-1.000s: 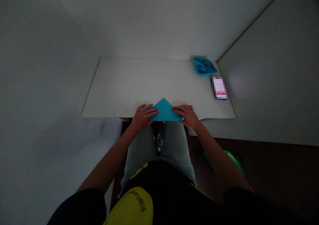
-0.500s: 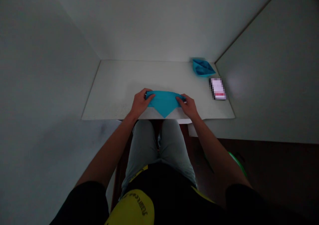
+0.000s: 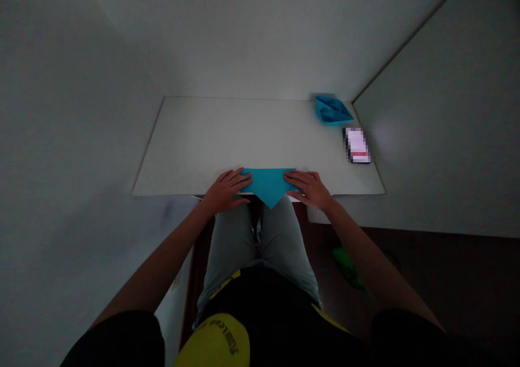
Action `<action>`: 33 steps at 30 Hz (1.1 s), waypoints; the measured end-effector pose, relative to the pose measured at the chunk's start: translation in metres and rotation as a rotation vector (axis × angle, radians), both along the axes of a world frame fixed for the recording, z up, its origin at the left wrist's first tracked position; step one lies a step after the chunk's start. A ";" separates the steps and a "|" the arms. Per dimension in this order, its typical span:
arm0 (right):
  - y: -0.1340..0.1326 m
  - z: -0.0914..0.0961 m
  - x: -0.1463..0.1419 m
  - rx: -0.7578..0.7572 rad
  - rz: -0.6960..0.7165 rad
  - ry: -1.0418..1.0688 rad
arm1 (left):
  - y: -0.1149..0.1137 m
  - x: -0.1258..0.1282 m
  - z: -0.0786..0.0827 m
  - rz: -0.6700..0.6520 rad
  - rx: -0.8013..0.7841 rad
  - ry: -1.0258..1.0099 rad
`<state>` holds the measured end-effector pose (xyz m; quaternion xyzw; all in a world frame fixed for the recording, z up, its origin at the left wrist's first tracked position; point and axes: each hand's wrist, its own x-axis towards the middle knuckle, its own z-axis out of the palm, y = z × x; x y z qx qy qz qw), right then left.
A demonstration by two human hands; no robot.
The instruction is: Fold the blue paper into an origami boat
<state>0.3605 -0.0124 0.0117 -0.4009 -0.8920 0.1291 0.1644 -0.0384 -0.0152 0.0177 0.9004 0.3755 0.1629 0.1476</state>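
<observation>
A folded sheet of blue paper (image 3: 268, 182) lies at the front edge of the white table, its pointed flap hanging over the edge towards me. My left hand (image 3: 229, 188) rests flat on the paper's left end, fingers stretched out. On the right end lies my right hand (image 3: 311, 188), also flat with its fingers extended. Both thumbs reach down near the table's front edge. The upper fold of the paper runs straight between the two hands.
A folded blue paper boat (image 3: 333, 110) sits at the table's back right corner. In front of it lies a phone (image 3: 357, 145) with a lit, blurred screen. Walls enclose the white table (image 3: 195, 139) at the left, back and right. Something green (image 3: 345, 264) is on the dark floor.
The blue paper has come down towards me, and its tip now hangs past the table edge. Both hands went from pinching its ends to lying flat on them.
</observation>
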 end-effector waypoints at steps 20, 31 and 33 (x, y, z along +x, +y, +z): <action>0.042 -0.011 0.003 -0.169 -0.123 0.104 | 0.068 0.018 -0.009 0.248 -0.176 -0.053; 0.059 -0.013 0.004 -0.254 -0.166 0.154 | 0.065 0.017 -0.010 0.314 -0.345 -0.225; 0.059 -0.017 0.006 -0.256 -0.172 0.162 | 0.062 0.018 -0.010 0.333 -0.347 -0.235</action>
